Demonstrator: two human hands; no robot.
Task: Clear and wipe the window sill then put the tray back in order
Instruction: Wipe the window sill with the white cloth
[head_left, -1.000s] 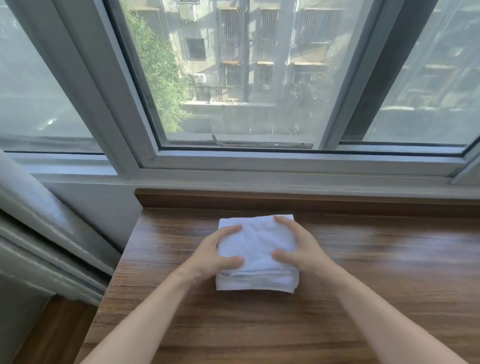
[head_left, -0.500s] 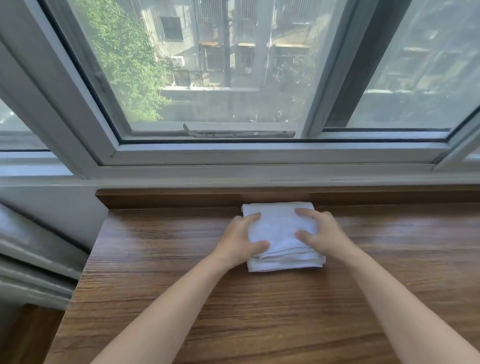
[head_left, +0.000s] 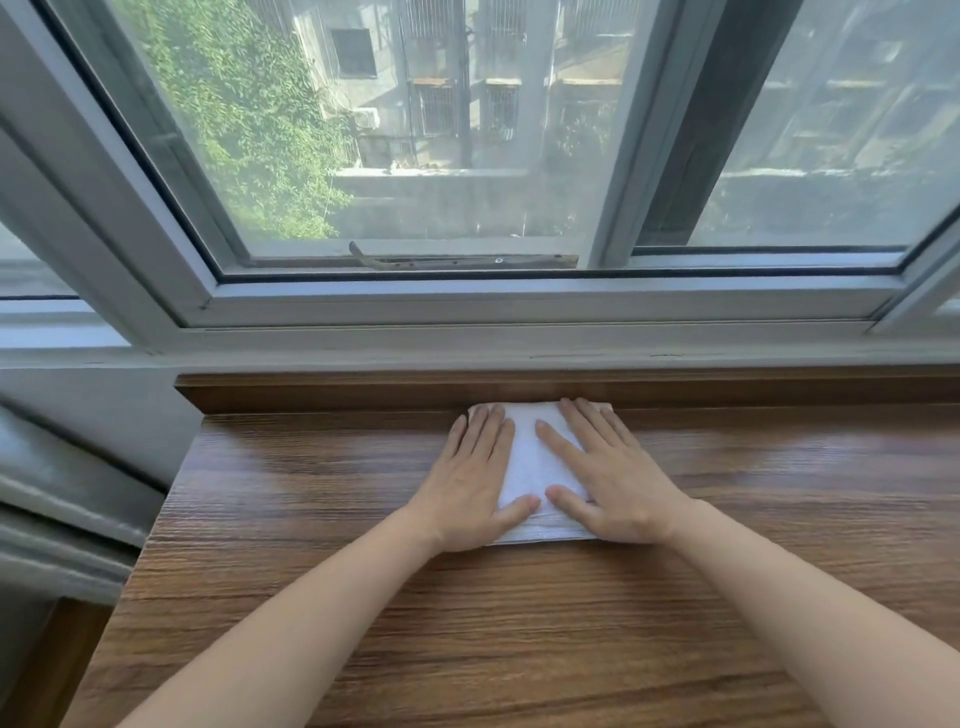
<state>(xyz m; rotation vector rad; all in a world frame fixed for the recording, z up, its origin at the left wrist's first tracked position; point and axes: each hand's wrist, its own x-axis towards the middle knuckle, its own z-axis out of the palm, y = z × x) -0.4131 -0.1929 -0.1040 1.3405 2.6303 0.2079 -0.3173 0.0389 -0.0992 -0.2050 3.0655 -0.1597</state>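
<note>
A folded white cloth (head_left: 527, 460) lies flat on the brown wooden window sill (head_left: 311, 519), its far edge against the sill's raised back lip (head_left: 311, 392). My left hand (head_left: 472, 483) presses palm-down on the cloth's left half. On its right half my right hand (head_left: 608, 478) lies flat in the same way. The fingers of both hands are stretched out and point toward the window. Only a strip of cloth shows between the hands. No tray is in view.
The white window frame (head_left: 467, 306) runs just behind the back lip, with glass above it. The sill's left end (head_left: 161, 519) drops off beside a grey wall and a sloping pipe (head_left: 62, 483). Bare wood stretches to the right.
Both hands have pushed the cloth away from me up to the back lip. The fingers that curled around its sides now lie flat on top of it.
</note>
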